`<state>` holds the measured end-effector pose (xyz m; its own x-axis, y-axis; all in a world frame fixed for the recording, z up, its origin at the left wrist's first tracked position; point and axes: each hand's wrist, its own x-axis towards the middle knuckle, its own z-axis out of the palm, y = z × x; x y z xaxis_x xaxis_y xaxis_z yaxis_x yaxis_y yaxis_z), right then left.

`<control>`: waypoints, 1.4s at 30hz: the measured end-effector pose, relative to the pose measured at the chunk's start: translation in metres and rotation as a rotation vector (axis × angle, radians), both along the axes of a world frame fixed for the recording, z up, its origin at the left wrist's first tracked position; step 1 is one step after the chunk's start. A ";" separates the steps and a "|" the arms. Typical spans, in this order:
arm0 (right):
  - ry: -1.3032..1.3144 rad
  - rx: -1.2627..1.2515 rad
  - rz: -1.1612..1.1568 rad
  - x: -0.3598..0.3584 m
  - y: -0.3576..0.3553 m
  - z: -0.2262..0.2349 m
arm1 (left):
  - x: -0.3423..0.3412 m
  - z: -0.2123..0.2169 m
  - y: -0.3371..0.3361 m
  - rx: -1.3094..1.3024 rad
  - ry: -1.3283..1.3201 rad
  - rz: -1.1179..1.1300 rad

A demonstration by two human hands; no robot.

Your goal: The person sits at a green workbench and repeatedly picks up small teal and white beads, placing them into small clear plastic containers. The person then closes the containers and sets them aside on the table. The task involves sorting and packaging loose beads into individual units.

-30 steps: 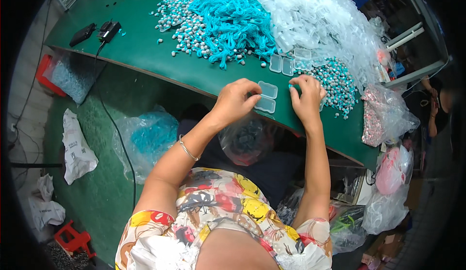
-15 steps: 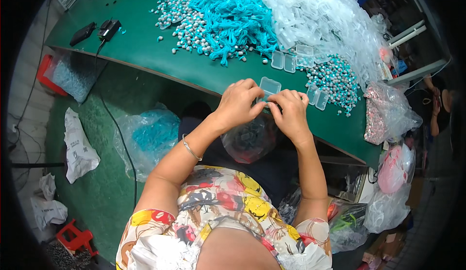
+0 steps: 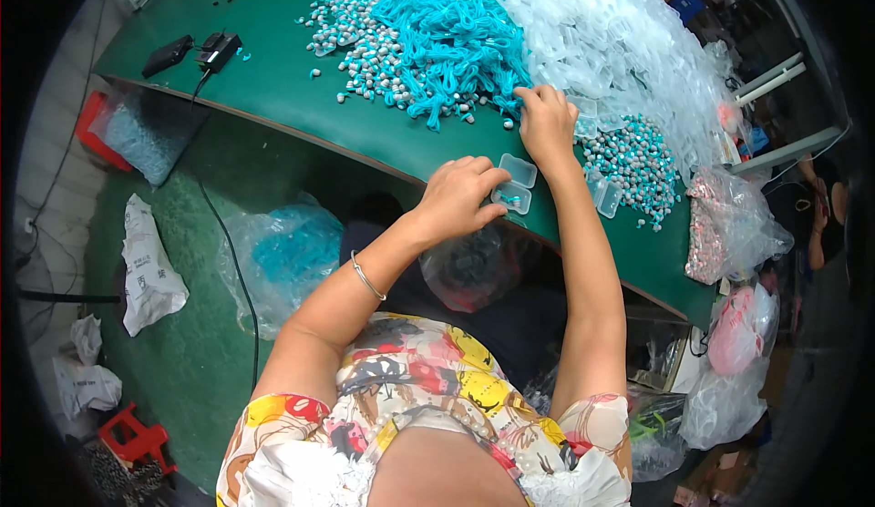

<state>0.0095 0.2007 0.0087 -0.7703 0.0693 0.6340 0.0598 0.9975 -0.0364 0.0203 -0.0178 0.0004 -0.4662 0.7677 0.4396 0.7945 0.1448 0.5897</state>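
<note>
A small clear hinged plastic case [image 3: 518, 171] lies with its lid up at the table's near edge, a bit of turquoise inside its lower half. My left hand [image 3: 460, 195] grips that case by its left side between thumb and fingers. Farther off, my right hand [image 3: 548, 124] is at the right edge of a heap of turquoise looped cords [image 3: 456, 47], its fingers curled in; whatever they pinch is hidden. Grey-and-turquoise bead-like pieces [image 3: 369, 65] are scattered left of the cords. A second pile of such pieces [image 3: 633, 165] lies right of my right hand.
A big heap of clear plastic cases [image 3: 620, 51] covers the back right of the green table [image 3: 273, 102]. Another open case [image 3: 603, 195] lies by the right pile. A bag of pinkish pieces [image 3: 706, 234] sits at the right edge. Black adapters [image 3: 217, 51] trail a cable at left.
My right hand has left the case and moved forward and right to the edge of the cord heap. My left hand stays at the case, which now shows turquoise inside. The view shifted slightly.
</note>
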 end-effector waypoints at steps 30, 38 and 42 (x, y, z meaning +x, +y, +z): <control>-0.298 -0.705 0.166 0.119 -0.033 0.038 | 0.001 -0.005 -0.003 0.036 -0.006 0.007; -0.261 -0.752 0.179 0.130 -0.035 0.020 | 0.001 -0.004 -0.003 0.034 -0.005 0.010; -0.219 -0.709 0.215 0.127 -0.042 0.026 | 0.001 -0.003 -0.003 0.039 0.002 0.016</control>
<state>0.1361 0.1588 0.0344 -0.9153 0.2364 0.3260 -0.0536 0.7308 -0.6805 0.0216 -0.0208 -0.0024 -0.4771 0.7425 0.4702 0.7936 0.1341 0.5935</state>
